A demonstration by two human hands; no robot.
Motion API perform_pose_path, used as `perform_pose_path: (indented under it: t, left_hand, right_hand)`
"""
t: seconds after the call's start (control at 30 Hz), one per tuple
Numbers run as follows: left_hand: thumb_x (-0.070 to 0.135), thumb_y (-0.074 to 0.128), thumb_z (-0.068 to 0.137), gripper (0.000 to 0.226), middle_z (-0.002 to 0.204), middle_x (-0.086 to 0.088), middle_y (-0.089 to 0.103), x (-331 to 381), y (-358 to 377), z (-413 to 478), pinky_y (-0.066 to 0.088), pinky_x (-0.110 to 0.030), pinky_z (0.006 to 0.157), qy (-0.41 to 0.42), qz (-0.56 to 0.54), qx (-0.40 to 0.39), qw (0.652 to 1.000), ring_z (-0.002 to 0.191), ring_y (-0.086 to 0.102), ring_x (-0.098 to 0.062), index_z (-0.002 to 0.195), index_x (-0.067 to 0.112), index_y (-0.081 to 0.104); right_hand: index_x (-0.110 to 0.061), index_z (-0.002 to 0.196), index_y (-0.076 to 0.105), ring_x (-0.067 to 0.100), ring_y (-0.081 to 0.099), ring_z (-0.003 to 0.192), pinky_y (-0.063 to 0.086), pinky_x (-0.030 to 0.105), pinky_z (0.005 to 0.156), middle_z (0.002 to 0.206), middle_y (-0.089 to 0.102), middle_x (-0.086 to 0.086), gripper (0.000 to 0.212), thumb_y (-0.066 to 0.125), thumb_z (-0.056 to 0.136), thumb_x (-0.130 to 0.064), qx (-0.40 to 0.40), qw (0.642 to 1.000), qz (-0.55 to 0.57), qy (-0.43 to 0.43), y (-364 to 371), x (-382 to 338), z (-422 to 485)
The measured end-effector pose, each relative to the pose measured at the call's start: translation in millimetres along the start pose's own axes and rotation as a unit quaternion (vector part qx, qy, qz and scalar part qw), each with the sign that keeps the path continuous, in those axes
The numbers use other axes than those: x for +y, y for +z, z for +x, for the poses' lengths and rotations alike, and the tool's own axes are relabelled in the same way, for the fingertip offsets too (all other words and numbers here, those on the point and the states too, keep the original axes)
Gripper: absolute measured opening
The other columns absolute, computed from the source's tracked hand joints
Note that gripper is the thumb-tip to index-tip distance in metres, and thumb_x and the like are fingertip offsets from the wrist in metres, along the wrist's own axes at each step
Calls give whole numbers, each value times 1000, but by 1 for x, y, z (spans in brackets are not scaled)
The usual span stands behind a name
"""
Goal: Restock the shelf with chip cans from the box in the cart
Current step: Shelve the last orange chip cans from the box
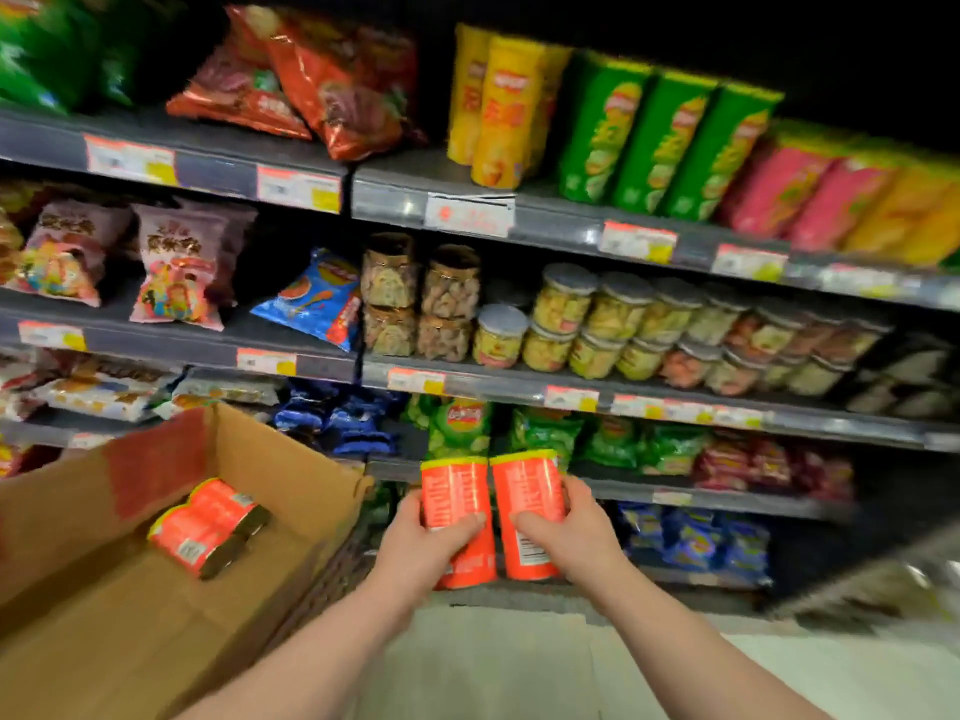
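Now two orange cans are in the hands, one in each. The left hand (pixel 427 537) grips the left can (pixel 457 504): the thumb lies across its front, and the other fingers are curled round its left side and go out of sight behind it. The right hand (pixel 569 532) grips the right can (pixel 525 498) in the same way, thumb on the front and fingers curled round the right side. Both cans stand almost upright, yellow rims up, side by side with only a thin gap between them. Their tops rise above the fingers and their lower ends show below the thumbs. They are held in the air in front of the lower shelves, near green bags (pixel 545 431).

At the left, the open cardboard box (pixel 291 459) holds more orange cans (pixel 208 527) that lie on their sides, touching each other; two can be counted, but blur makes the number uncertain.

On the top shelf (pixel 561 220) stand three green cans (pixel 670 142). Left of them stand yellow cans (pixel 498 106), at least two.
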State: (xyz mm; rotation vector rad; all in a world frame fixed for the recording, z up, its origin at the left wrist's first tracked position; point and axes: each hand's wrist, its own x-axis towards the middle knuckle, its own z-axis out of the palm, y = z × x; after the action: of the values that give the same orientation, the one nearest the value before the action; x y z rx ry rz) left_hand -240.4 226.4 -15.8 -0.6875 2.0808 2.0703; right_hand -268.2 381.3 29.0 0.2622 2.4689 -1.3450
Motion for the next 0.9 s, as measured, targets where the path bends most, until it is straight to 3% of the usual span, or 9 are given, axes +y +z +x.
perform_pose_path:
  t: [0.1, 0.27, 0.4, 0.5, 0.73, 0.9]
  left_hand:
    - [21, 77, 77, 50, 87, 12, 62, 3, 58, -33, 45, -11, 53, 14, 17, -45, 999, 70, 62, 2, 120, 19, 51]
    - [28, 78, 75, 49, 96, 5, 66, 5, 146, -89, 50, -29, 79, 50, 50, -126, 990, 86, 64, -11, 117, 22, 53]
    - [32, 78, 74, 51, 101, 4, 66, 8, 203, -123, 51, -28, 72, 59, 62, -183, 979, 87, 65, -12, 117, 24, 52]
    - [29, 77, 77, 47, 99, 7, 63, 13, 237, -144, 52, -25, 63, 67, 53, -229, 970, 87, 65, -11, 113, 27, 48]
    - [32, 77, 77, 53, 101, 8, 62, 25, 308, -160, 52, -29, 71, 88, 70, -295, 949, 91, 64, -13, 118, 29, 44]
    - [27, 76, 79, 44, 94, 9, 61, 32, 370, -159, 48, -23, 62, 86, 68, -339, 935, 86, 63, -11, 109, 28, 44]
  right_hand:
    - [-25, 113, 42, 13, 59, 91, 45, 26, 81, 103, 59, -4, 48, 72, 76, -18, 53, 998, 31, 13, -57, 38, -37]
    - [-27, 113, 43, 14, 60, 94, 48, 29, 86, 101, 59, -5, 47, 73, 76, -21, 131, 989, 63, 30, -142, 91, -97]
    - [-26, 111, 41, 12, 59, 91, 49, 29, 84, 101, 59, -7, 46, 72, 78, -20, 183, 977, 96, 42, -193, 125, -137]
    - [-23, 121, 44, 14, 61, 95, 52, 37, 89, 101, 57, -8, 54, 74, 76, -25, 218, 967, 118, 55, -221, 145, -157]
    - [-19, 136, 37, 16, 56, 98, 50, 33, 85, 107, 50, -4, 66, 71, 80, -26, 281, 948, 131, 74, -277, 178, -179]
    - [-18, 139, 34, 16, 57, 99, 49, 29, 80, 113, 50, -3, 72, 73, 79, -26, 316, 934, 144, 84, -324, 203, -174]
